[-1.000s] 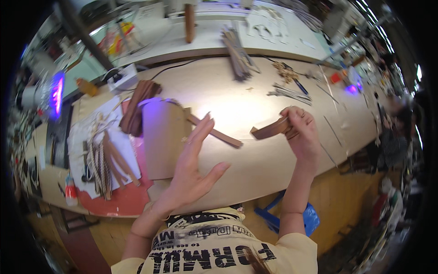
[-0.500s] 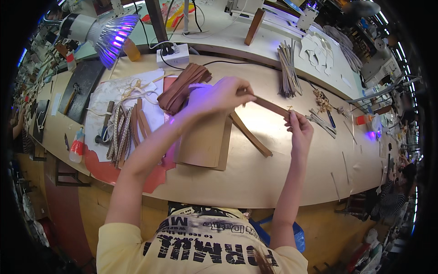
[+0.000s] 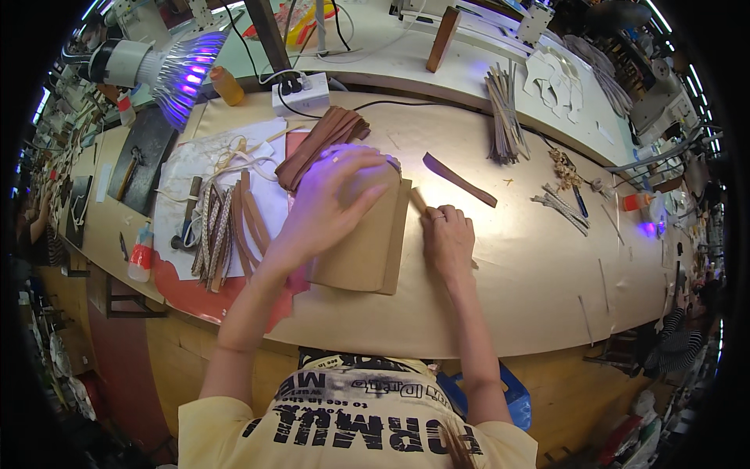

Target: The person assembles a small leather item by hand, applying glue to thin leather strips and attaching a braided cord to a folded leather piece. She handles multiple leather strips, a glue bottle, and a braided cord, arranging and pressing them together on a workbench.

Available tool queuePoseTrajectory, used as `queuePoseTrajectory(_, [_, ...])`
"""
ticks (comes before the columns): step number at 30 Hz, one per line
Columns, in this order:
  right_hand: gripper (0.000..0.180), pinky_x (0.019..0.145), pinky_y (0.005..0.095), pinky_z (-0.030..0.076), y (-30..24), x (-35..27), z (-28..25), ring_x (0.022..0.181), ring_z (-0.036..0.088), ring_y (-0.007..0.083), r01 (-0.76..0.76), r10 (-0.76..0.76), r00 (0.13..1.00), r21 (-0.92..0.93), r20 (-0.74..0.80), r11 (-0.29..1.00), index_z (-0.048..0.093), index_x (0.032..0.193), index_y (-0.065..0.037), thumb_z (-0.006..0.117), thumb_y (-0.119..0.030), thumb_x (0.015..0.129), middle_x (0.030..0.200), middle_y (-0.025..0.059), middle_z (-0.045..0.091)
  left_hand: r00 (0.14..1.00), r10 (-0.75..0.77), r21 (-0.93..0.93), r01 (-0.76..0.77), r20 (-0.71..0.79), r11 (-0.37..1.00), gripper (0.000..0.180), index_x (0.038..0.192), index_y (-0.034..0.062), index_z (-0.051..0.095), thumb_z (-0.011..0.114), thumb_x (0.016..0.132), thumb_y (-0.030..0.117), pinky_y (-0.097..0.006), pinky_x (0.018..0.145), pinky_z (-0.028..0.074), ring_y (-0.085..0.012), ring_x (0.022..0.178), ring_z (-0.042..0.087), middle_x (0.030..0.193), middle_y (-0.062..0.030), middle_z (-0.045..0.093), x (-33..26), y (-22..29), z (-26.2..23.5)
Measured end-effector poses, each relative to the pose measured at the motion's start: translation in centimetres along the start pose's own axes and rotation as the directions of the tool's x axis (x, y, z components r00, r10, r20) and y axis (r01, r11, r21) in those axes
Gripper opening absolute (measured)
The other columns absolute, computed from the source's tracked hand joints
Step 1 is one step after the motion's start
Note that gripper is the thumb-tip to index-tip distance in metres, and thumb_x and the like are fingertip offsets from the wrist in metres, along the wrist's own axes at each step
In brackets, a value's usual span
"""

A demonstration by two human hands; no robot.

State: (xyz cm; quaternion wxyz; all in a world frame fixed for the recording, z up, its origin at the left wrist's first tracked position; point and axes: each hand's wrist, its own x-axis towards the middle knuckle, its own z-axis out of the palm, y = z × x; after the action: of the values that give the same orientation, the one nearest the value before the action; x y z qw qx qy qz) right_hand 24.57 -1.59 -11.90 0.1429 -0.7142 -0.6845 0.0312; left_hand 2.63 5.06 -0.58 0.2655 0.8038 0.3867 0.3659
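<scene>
My left hand (image 3: 332, 195) lies palm down with fingers spread on top of a tan cardboard board (image 3: 367, 246), lit violet by the lamp. My right hand (image 3: 448, 238) rests flat on the bench just right of the board, covering part of a thin brown leather strip (image 3: 418, 200) that runs under it. A second dark brown leather strip (image 3: 458, 179) lies loose on the bench above my right hand. A bundle of brown leather strips (image 3: 322, 144) sits just beyond my left hand.
A lamp (image 3: 168, 66) with violet light hangs at upper left. White paper (image 3: 195, 168) with several tan and brown strips (image 3: 226, 230) lies left. A power strip (image 3: 301, 94), a glue bottle (image 3: 141, 258), a stick bundle (image 3: 504, 117) and small tools (image 3: 566, 203) surround the bench.
My left hand let go of the strip and came down flat on the board. My right hand lowered from holding the strip's end to lying on the bench; one strip now lies loose.
</scene>
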Motion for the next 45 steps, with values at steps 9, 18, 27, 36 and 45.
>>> queuePoseTrajectory(9, [0.029,0.069,0.0264,0.052,-1.9,-0.2,-4.9,0.07,0.064,0.0118,-0.188,0.138,0.981,0.811,0.133,0.554,0.063,0.11,0.002,0.052,-0.023,0.101,0.077,0.0065,0.067,0.923,-0.384,-0.545,0.316,-0.012,0.776,0.023,0.11,0.0008,0.066,0.065,0.089,0.01,-0.031,0.091,0.047,-0.0186,0.099,0.063,0.105,-0.0092,0.068,-5.0,0.3,-1.1])
queuePoseTrajectory(18, [0.036,0.071,0.023,0.046,-2.6,-5.1,1.3,0.075,0.055,0.0087,-0.135,0.636,0.744,0.978,0.207,-0.16,0.064,0.105,0.002,0.047,-0.03,0.103,0.087,0.0046,0.063,0.955,0.031,0.075,-0.009,-0.295,0.997,0.022,0.1,0.0054,0.066,0.069,0.078,0.004,-0.037,0.081,0.049,-0.0259,0.096,0.063,0.104,-0.0116,0.066,-10.4,0.2,3.1])
queuePoseTrajectory(27, [0.021,0.067,0.0237,0.047,0.4,-10.4,-3.0,0.073,0.06,0.0087,-0.404,0.424,0.885,0.771,0.192,0.493,0.068,0.098,0.002,0.064,-0.018,0.093,0.083,0.0045,0.069,0.732,0.423,0.128,-0.565,0.534,0.815,0.031,0.108,0.0036,0.062,0.062,0.082,0.019,-0.033,0.085,0.048,-0.02,0.103,0.059,0.113,-0.0077,0.061,-17.8,0.9,8.0])
queuePoseTrajectory(36, [0.02,0.074,0.0245,0.047,0.6,-11.9,-5.7,0.082,0.062,0.0109,-0.417,0.36,0.882,0.86,0.305,0.294,0.066,0.105,0.002,0.065,-0.013,0.091,0.095,0.0066,0.069,0.859,0.182,-0.213,-0.087,0.479,0.973,0.022,0.107,0.0051,0.065,0.063,0.086,0.012,-0.031,0.078,0.049,-0.0197,0.088,0.063,0.097,-0.0071,0.065,-14.8,2.5,8.5])
queuePoseTrajectory(45, [0.02,0.075,0.026,0.048,-6.4,-6.7,-11.8,0.081,0.06,0.0128,0.008,0.016,1.0,1.0,-0.008,-0.024,0.064,0.1,0.002,0.073,-0.006,0.084,0.093,0.0071,0.065,0.822,0.484,0.218,-0.436,-0.298,0.873,0.037,0.103,0.0113,0.073,0.075,0.067,0.005,-0.03,0.072,0.045,-0.0176,0.085,0.064,0.102,-0.0008,0.065,-6.4,6.0,-0.3])
